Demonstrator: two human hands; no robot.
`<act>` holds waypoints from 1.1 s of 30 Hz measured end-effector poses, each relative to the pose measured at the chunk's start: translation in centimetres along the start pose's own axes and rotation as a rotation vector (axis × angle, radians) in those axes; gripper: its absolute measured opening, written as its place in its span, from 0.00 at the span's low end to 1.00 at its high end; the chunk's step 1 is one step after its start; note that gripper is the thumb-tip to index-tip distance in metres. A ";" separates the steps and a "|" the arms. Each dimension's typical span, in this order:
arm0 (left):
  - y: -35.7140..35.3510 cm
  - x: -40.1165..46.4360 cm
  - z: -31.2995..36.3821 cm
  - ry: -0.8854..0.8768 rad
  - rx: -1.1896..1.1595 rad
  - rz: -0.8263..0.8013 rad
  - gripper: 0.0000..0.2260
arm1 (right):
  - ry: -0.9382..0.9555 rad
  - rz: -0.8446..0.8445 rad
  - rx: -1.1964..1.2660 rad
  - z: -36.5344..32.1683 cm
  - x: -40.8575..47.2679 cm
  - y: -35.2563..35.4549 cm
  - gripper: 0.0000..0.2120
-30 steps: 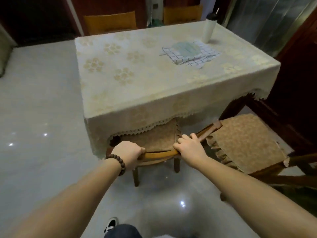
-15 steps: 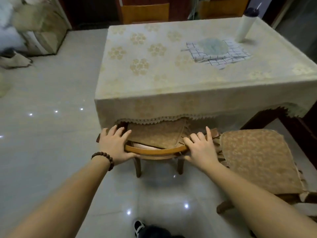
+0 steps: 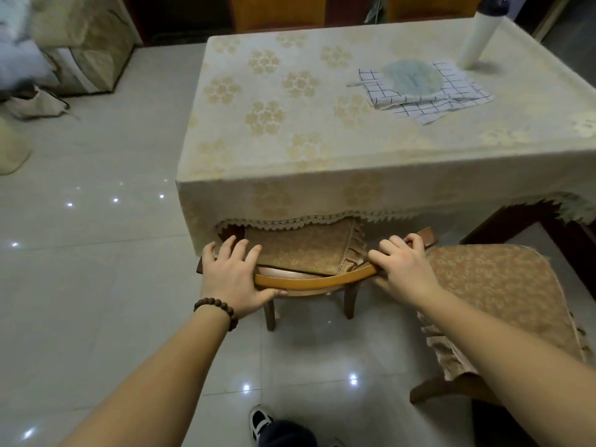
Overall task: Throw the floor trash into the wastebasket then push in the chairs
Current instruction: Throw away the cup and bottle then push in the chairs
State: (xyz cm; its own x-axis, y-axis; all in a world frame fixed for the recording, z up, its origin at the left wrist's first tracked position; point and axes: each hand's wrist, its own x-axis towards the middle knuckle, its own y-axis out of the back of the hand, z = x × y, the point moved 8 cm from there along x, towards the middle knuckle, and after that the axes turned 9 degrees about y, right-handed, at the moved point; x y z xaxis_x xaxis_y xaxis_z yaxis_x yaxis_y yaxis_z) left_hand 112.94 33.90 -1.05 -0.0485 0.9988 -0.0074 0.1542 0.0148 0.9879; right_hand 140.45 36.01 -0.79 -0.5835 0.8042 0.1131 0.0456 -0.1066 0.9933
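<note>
Both arms reach forward to the chair (image 3: 309, 279) tucked under the table (image 3: 322, 162). The left hand (image 3: 230, 279) lies on its curved backrest, grip wide with fingers spread; the right hand (image 3: 401, 269) curls its fingers over the rail, holding it. A second chair (image 3: 503, 304) stands pulled out just right of the first.

chair (image 3: 309, 279) tucked under table (image 3: 290, 175) front edge | second chair (image 3: 503, 304) just right — out | cloth (image 3: 451, 95) on table

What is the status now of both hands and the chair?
Left hand flat on chair back, right hand gripping it. Seat partly under table. Second chair not pushed in, close on the right.
</note>
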 end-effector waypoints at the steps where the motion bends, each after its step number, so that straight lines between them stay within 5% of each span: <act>1: 0.0 0.3 0.3 0.001 -0.006 0.000 0.46 | 0.000 -0.002 0.002 0.4 0.2 0.1 0.14; 33: -0.8 21.5 -6.3 -0.047 -0.041 0.000 0.45 | -0.021 -0.041 -0.003 5.9 20.7 -2.7 0.21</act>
State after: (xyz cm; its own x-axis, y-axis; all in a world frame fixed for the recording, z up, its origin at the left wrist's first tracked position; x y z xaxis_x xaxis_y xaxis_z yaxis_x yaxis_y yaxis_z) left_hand 105.52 55.04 -1.07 -0.0022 0.9999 -0.0133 0.1137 0.0135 0.9934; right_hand 133.02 56.37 -1.02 -0.5673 0.8203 0.0730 0.0195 -0.0752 0.9970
